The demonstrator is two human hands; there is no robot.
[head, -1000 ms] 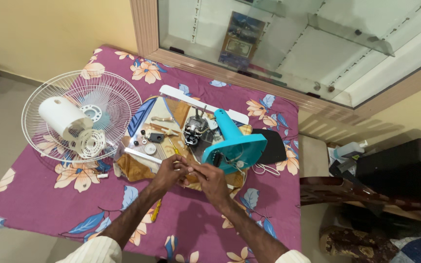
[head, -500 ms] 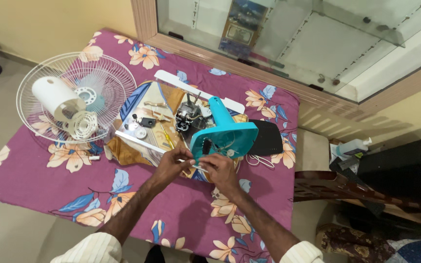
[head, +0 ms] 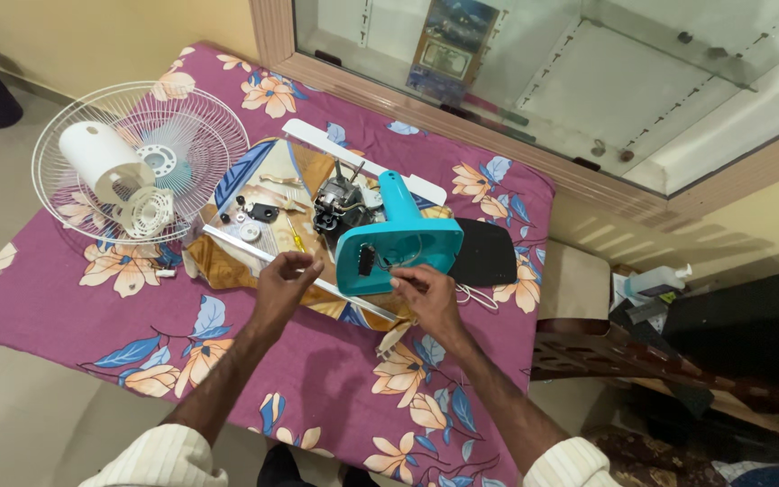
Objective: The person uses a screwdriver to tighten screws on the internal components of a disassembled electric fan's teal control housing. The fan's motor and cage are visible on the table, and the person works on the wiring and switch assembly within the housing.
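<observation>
A person is showing two bare forearms rising from the bottom edge of the frame. The left hand (head: 283, 281) and the right hand (head: 426, 298) are wearing no gloves, rings or watch. Pale cream, finely striped sleeves are sitting rolled up near the elbows, at lower left and lower right.

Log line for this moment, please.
left hand: over metal strip, grip unclear | right hand: fingers at teal fan base | motor behind base | fan guard at left
</observation>
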